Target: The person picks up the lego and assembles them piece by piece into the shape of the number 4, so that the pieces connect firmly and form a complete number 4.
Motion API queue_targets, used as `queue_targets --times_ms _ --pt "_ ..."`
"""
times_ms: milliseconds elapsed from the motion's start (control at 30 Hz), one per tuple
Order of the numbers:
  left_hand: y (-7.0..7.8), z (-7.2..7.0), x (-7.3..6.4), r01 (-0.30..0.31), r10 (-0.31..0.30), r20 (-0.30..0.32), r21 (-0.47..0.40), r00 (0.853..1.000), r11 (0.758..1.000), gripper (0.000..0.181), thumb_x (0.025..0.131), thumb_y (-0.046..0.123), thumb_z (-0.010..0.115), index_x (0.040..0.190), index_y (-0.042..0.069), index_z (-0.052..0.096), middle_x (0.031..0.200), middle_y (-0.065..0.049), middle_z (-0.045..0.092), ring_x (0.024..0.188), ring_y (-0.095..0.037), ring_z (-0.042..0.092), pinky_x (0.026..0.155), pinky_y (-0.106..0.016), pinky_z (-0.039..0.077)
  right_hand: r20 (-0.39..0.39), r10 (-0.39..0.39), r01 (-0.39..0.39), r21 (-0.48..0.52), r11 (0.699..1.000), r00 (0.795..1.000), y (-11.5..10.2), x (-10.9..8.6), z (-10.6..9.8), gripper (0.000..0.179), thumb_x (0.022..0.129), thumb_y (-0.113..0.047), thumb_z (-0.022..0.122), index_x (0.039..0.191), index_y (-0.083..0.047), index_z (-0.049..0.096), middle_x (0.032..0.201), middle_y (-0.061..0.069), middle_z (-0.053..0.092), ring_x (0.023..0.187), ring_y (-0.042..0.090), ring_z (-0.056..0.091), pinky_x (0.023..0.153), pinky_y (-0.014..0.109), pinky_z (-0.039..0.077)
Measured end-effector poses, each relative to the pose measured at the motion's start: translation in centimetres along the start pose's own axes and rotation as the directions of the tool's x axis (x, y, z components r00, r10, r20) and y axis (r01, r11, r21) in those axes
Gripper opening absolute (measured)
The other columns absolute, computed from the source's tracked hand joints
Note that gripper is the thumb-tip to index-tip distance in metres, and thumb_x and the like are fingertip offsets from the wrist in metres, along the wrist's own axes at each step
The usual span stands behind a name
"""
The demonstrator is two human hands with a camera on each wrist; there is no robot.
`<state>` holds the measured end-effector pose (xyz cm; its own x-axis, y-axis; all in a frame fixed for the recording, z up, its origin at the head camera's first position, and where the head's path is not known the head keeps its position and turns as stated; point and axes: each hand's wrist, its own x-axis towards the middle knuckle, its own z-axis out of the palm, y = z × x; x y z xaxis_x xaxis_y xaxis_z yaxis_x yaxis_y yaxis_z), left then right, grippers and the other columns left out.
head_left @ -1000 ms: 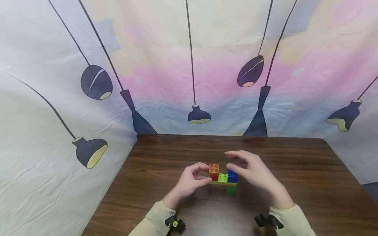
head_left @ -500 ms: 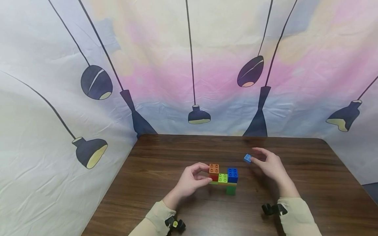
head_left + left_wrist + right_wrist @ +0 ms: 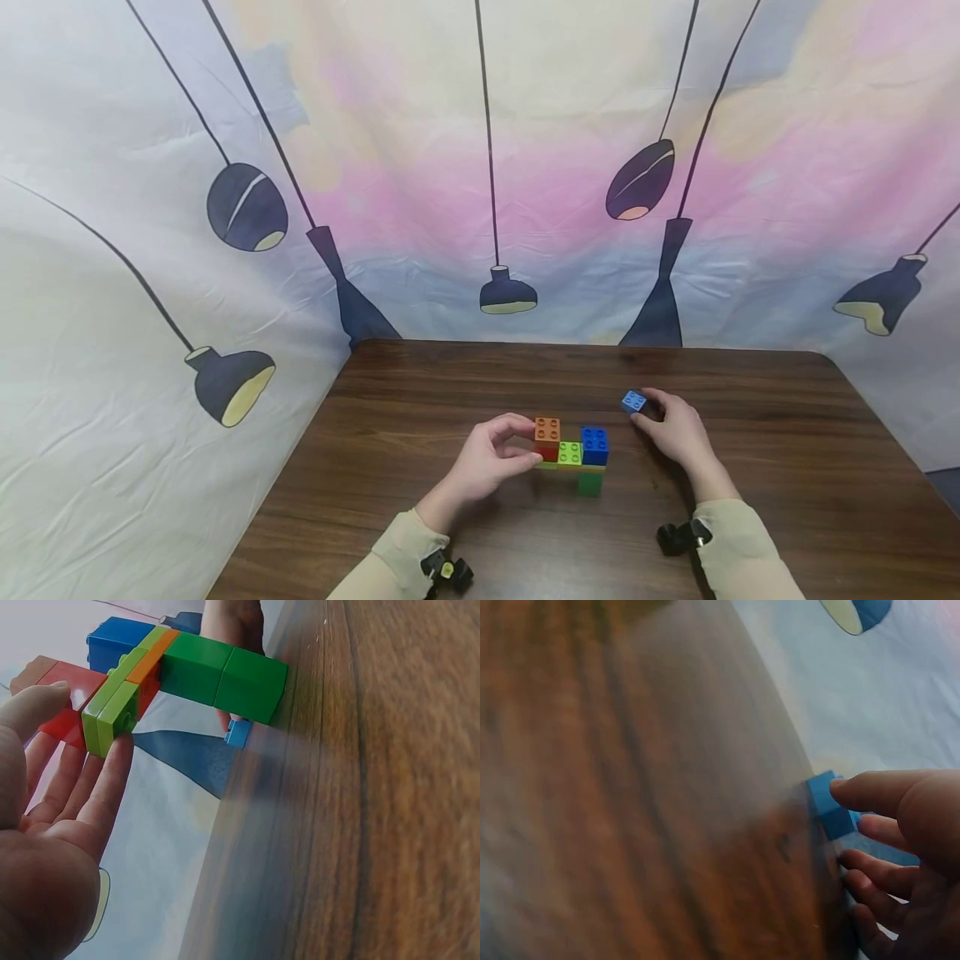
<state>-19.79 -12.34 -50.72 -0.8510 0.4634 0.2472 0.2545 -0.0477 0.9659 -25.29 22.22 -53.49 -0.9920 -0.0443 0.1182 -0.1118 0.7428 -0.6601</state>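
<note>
My left hand [image 3: 483,458] holds a toy-brick structure by its left end, thumb and fingers on the red brick [image 3: 79,679]. An orange brick [image 3: 547,429] tops that end. Lime green bricks [image 3: 570,452] run across the middle, with a thin orange piece [image 3: 152,664] beside them in the left wrist view. At the right end, a dark blue brick [image 3: 595,445] sits above green bricks [image 3: 225,673]. Behind and right of this, my right hand [image 3: 678,429] pinches a light blue brick [image 3: 633,402] at table level between thumb and forefinger, its other fingers loosely bent.
A dark brown wood-grain table [image 3: 420,383] carries everything. Its far edge meets a hanging cloth [image 3: 420,292] printed with lamps. Black wrist cameras [image 3: 682,537] are strapped at both sleeves.
My right hand has moved right from beside the dark blue brick. The light blue brick, out of sight one second ago, now shows at its fingertips, slightly turned. My left hand keeps its hold.
</note>
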Motion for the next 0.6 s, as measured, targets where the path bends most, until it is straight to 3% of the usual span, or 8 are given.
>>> queue_targets --times_ms 233,600 --pt "-0.02 0.04 -0.03 -0.009 0.009 0.004 -0.001 1.0 1.0 0.035 0.094 -0.004 0.08 0.127 -0.006 0.068 0.128 -0.019 0.064 0.109 -0.039 0.072 0.089 -0.039 0.063 0.0 -0.03 0.03 -0.086 0.996 1.0 -0.47 -0.18 0.77 0.056 0.101 -0.023 0.073 0.149 0.001 0.058 0.147 0.036 0.053 0.135 0.062 0.045 0.107 0.076 0.039" --pt "-0.01 0.07 0.0 -0.02 0.02 0.006 -0.012 1.0 1.0 0.035 0.094 -0.005 0.079 0.126 -0.008 0.066 0.128 -0.02 0.064 0.107 -0.042 0.072 0.089 -0.039 0.063 0.013 -0.061 0.062 -0.071 0.996 0.998 -0.81 -0.08 0.33 0.043 0.097 -0.016 0.078 0.133 0.003 0.066 0.13 0.03 0.065 0.121 0.051 0.06 0.1 0.068 0.048"
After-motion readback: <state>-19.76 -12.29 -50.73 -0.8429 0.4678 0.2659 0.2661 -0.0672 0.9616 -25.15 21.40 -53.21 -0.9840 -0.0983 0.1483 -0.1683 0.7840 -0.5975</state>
